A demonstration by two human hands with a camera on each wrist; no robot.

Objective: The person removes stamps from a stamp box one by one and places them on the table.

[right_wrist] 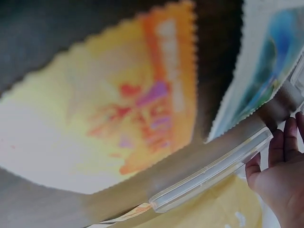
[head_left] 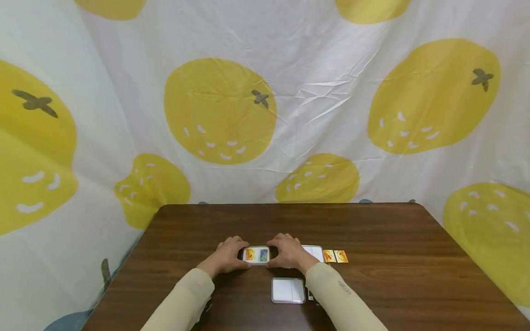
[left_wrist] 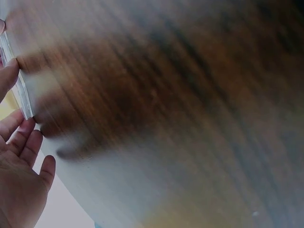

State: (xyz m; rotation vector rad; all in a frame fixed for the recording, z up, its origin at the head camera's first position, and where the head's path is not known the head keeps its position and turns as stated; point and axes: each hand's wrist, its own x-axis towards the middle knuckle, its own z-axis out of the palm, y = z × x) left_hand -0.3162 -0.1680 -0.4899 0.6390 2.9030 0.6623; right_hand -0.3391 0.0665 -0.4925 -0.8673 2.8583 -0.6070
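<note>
In the head view, a clear plastic case (head_left: 256, 255) lies at mid-table with an orange stamp and a blue one inside. My left hand (head_left: 225, 255) grips its left end between thumb and fingers. The right hand (head_left: 287, 252) pinches the opposite end the same way. In the left wrist view, the fingers of the left hand (left_wrist: 21, 175) touch the case's clear edge (left_wrist: 24, 97). The right wrist view shows the right hand (right_wrist: 283, 175) beyond a second clear case (right_wrist: 213, 171), with a corner of the held case at the right edge.
Right of the right hand lies the second case (head_left: 313, 252), beside two orange stamps (head_left: 335, 256). A third case (head_left: 288, 290), white inside, lies nearer me. Close to the right wrist are an orange-yellow stamp (right_wrist: 156, 104) and a blue one (right_wrist: 261, 71). A lemon-print cloth (head_left: 306, 101) hangs behind the table.
</note>
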